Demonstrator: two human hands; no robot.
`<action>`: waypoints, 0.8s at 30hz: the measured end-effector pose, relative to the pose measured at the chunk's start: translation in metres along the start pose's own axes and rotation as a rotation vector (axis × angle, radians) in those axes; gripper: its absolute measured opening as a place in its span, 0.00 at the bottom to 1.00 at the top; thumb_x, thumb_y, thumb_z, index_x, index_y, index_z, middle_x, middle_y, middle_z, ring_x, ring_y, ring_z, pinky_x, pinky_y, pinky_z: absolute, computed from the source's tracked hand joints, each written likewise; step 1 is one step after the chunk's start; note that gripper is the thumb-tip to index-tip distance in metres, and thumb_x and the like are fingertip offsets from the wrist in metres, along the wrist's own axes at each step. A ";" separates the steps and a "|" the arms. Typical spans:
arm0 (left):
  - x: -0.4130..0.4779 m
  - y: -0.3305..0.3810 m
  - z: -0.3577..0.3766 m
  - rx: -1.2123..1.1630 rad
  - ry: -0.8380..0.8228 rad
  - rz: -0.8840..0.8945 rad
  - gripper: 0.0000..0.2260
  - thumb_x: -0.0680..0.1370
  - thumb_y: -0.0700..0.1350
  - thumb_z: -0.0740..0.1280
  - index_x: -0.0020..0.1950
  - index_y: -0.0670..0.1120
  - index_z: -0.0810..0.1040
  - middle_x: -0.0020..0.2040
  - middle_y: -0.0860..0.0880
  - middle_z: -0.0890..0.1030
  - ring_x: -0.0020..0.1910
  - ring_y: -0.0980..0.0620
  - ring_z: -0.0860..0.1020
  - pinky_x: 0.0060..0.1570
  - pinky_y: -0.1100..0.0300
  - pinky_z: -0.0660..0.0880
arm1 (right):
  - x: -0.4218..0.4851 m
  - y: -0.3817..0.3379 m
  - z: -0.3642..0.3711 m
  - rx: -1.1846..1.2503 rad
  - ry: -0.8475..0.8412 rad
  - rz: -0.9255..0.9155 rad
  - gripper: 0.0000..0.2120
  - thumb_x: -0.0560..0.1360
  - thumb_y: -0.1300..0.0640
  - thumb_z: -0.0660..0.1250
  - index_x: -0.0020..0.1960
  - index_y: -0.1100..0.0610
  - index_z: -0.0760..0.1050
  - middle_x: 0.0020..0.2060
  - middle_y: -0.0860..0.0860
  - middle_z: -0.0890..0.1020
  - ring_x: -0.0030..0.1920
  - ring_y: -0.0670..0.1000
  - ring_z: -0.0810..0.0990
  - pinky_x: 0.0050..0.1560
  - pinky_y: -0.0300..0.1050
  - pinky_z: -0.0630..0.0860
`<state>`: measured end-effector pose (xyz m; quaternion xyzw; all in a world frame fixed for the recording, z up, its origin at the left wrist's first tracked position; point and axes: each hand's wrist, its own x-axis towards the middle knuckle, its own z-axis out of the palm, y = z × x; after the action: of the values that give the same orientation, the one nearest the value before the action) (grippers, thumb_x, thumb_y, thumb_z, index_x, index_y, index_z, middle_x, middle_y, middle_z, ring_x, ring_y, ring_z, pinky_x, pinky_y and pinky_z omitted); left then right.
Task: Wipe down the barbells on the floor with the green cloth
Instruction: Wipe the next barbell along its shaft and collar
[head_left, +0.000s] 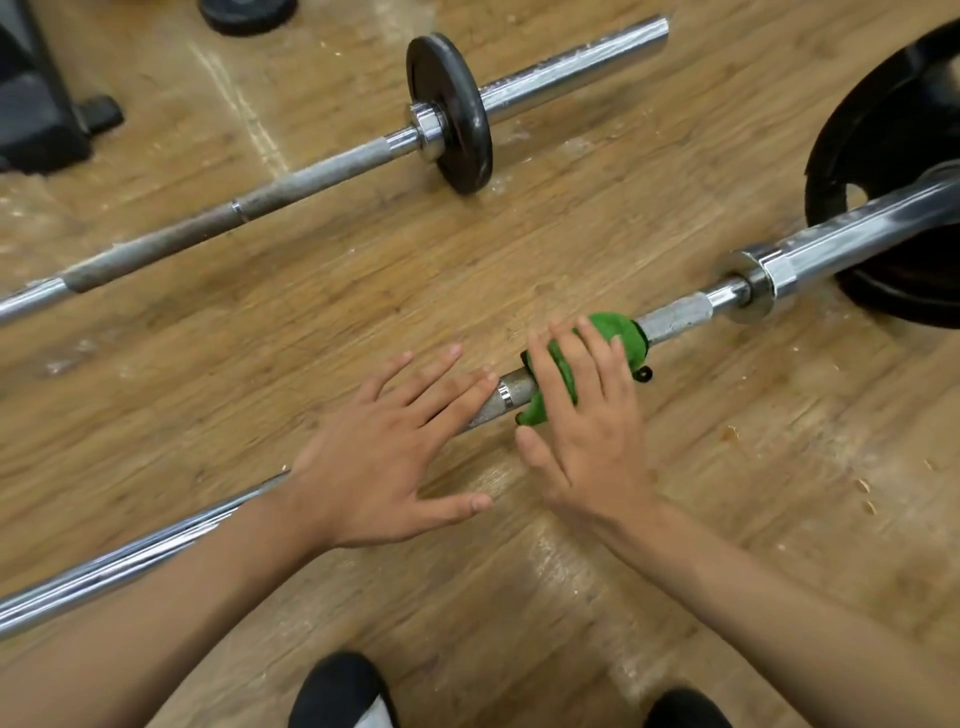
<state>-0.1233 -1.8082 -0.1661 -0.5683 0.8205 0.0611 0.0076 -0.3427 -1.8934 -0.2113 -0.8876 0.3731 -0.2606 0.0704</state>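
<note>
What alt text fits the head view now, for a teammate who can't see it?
The right hand lies flat on the green cloth draped over the near barbell, and the left hand lies spread on the bar beside it. A second barbell with a small black plate lies farther off on the wooden floor.

1. Near barbell (675, 314): a shiny chrome bar with a knurled stretch. It lies slantwise on the floor (363, 312), with a big plate (893, 130) at its right end.
2. Far barbell (322, 174): duller and worn. It lies roughly parallel and well apart, carrying a small plate (457, 104).
3. Green cloth (631, 338): bunched around the near barbell's knurling, under the right hand (587, 431).
</note>
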 end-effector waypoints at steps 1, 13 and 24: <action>0.000 0.000 0.000 0.000 -0.001 -0.003 0.43 0.81 0.75 0.47 0.86 0.47 0.52 0.84 0.49 0.60 0.85 0.48 0.50 0.80 0.42 0.51 | 0.001 0.012 -0.006 -0.031 -0.042 -0.098 0.35 0.85 0.38 0.44 0.80 0.59 0.65 0.78 0.60 0.67 0.80 0.61 0.62 0.80 0.63 0.56; -0.001 0.002 0.002 -0.009 0.020 -0.024 0.40 0.82 0.72 0.47 0.86 0.46 0.55 0.84 0.48 0.61 0.85 0.47 0.52 0.80 0.41 0.53 | 0.035 0.006 0.002 0.024 0.155 0.205 0.35 0.87 0.41 0.43 0.55 0.64 0.82 0.49 0.63 0.79 0.52 0.65 0.77 0.68 0.65 0.67; -0.004 0.007 0.002 -0.008 0.010 -0.028 0.43 0.81 0.74 0.49 0.86 0.46 0.54 0.84 0.48 0.61 0.84 0.47 0.53 0.79 0.41 0.52 | 0.031 0.103 -0.037 -0.098 0.152 0.240 0.32 0.85 0.42 0.46 0.60 0.65 0.79 0.54 0.62 0.78 0.59 0.65 0.76 0.71 0.67 0.65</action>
<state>-0.1285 -1.8019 -0.1672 -0.5801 0.8122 0.0617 0.0021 -0.4079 -1.9856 -0.2000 -0.8168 0.4931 -0.2981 0.0290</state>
